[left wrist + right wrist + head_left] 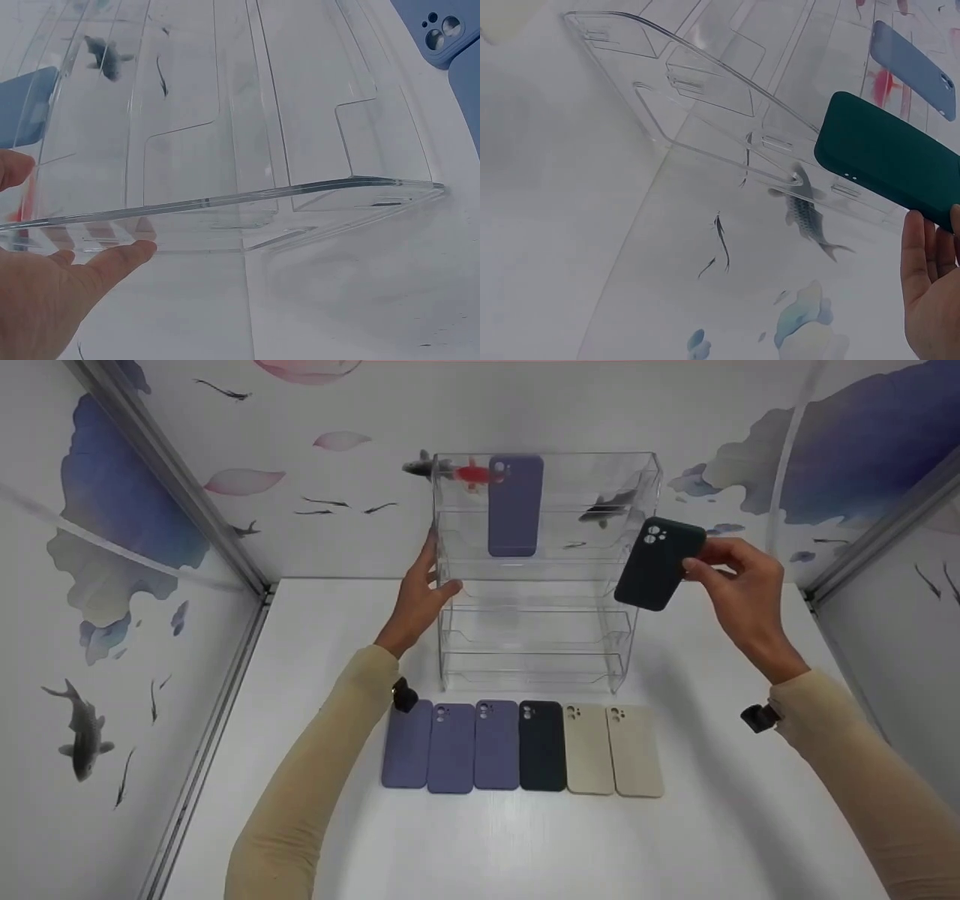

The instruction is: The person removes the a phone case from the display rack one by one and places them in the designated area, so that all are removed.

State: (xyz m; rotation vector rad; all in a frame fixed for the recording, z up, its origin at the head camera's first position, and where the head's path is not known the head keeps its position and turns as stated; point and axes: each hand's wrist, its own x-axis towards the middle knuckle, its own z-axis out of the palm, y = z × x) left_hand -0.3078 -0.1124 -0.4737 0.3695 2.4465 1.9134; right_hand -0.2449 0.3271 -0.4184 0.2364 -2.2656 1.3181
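A clear acrylic display rack (534,654) with several tiers stands on the table. My left hand (418,604) holds its left side, the thumb at the front edge and the fingers along the outer face of the side panel (202,217). My right hand (746,592) pinches a dark green phone case (651,574) by its right edge, tilted, by the rack's upper right side. In the right wrist view the green case (889,157) shows its smooth back. A purple phone case (516,510) stands upright in the top tier, left of the middle.
In front of the rack lies a row of phone cases: purple ones (451,754) at the left, a dark green one (542,750), then cream ones (590,754) at the right. Printed panels (330,525) enclose the white table (525,847) at the back and sides.
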